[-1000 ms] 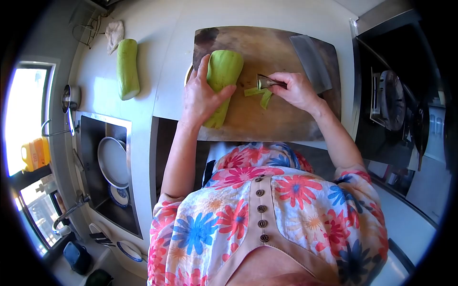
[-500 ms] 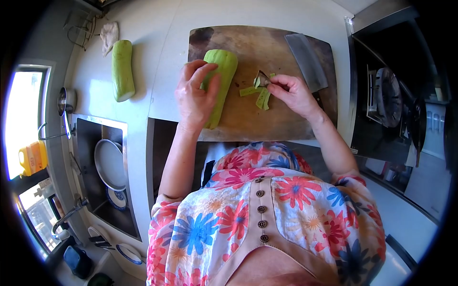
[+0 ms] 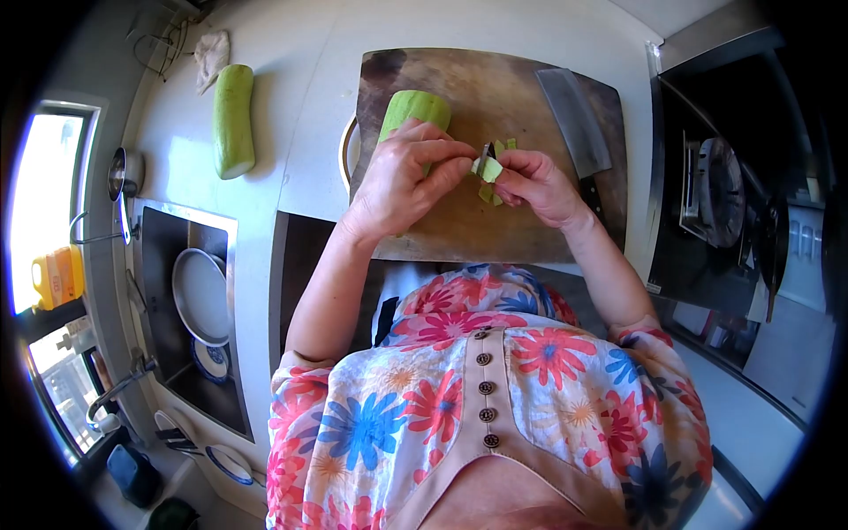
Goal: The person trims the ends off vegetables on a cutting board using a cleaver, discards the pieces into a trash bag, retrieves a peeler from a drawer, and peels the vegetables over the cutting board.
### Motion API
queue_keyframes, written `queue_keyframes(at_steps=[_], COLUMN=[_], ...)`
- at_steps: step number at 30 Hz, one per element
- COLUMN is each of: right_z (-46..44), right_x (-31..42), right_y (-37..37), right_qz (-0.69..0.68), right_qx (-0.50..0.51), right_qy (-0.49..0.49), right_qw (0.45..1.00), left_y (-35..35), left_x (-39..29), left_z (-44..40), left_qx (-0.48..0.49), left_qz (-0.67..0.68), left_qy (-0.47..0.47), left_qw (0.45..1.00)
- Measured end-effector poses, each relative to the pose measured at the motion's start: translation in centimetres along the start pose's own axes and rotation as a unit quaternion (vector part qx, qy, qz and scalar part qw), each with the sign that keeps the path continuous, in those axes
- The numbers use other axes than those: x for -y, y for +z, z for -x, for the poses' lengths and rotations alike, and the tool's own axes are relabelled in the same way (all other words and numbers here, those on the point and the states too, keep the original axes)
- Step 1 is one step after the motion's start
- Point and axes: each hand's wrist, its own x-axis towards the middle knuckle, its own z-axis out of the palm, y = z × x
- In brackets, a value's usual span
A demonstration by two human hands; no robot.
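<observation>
My right hand (image 3: 541, 187) grips a small peeler (image 3: 487, 152), its dark blade showing above the fingers. A pale green strip of peel (image 3: 488, 170) clings to the blade. With thumb and fingertip, my left hand (image 3: 408, 181) pinches at that peel from the other side. Behind my left hand a light green squash (image 3: 417, 108) lies on the wooden cutting board (image 3: 459, 240); its lower part is hidden by the hand. Loose green peel scraps (image 3: 511, 144) lie on the board, partly under my right hand.
A cleaver (image 3: 574, 119) rests on the board's right side. Another green squash (image 3: 233, 124) lies on the counter to the left, near a cloth (image 3: 211, 58). A sink (image 3: 168, 291) holds a pan (image 3: 200, 296). At right is a stove (image 3: 685, 199).
My left hand has left the squash and moved right to the peel on the peeler. The right hand has come slightly lower, and the view has shifted a little.
</observation>
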Motion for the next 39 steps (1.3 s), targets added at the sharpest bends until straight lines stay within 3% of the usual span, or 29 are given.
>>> queue_keyframes(at_steps=[5, 9, 15, 21, 27, 30, 33, 36, 39], right_z=[-0.5, -0.7, -0.6, -0.4, 0.2, 0.3, 0.6, 1.3, 1.4], right_x=[-0.3, 0.0, 0.1, 0.2, 0.8, 0.8, 2.0, 2.4, 2.3], right_y=[0.0, -0.1, -0.7, -0.8, 0.2, -0.4, -1.5, -2.4, -3.3], right_qz=[-0.011, 0.001, -0.024, -0.117, -0.203, -0.224, -0.216, -0.177, -0.146], right_qx=[0.006, 0.02, 0.047, 0.061, 0.049, 0.086, 0.111, 0.063, 0.044], right_qy=[0.002, 0.008, 0.025, 0.018, -0.044, -0.072, -0.119, -0.128, -0.132], right_qw=[1.0, 1.0, 0.998, 0.991, 0.977, 0.968, 0.963, 0.974, 0.979], left_y=[-0.4, -0.3, -0.4, 0.8, 1.5, 1.5, 1.2, 2.8, 4.1], left_x=[-0.3, 0.2, 0.1, -0.4, -1.5, -2.1, -1.6, -1.7, -1.9], left_z=[-0.1, 0.0, -0.2, -0.2, -0.4, -0.5, -0.6, -0.3, -0.5], left_qx=[0.056, 0.089, 0.13, 0.102, 0.06, 0.025, -0.009, 0.003, -0.048], left_qz=[0.183, 0.324, 0.451, 0.587, 0.637, 0.624, 0.526, 0.2, 0.054], left_qy=[-0.109, -0.212, -0.267, -0.306, -0.295, -0.302, -0.304, -0.209, -0.146], left_qw=[0.975, 0.918, 0.842, 0.743, 0.71, 0.721, 0.794, 0.957, 0.987])
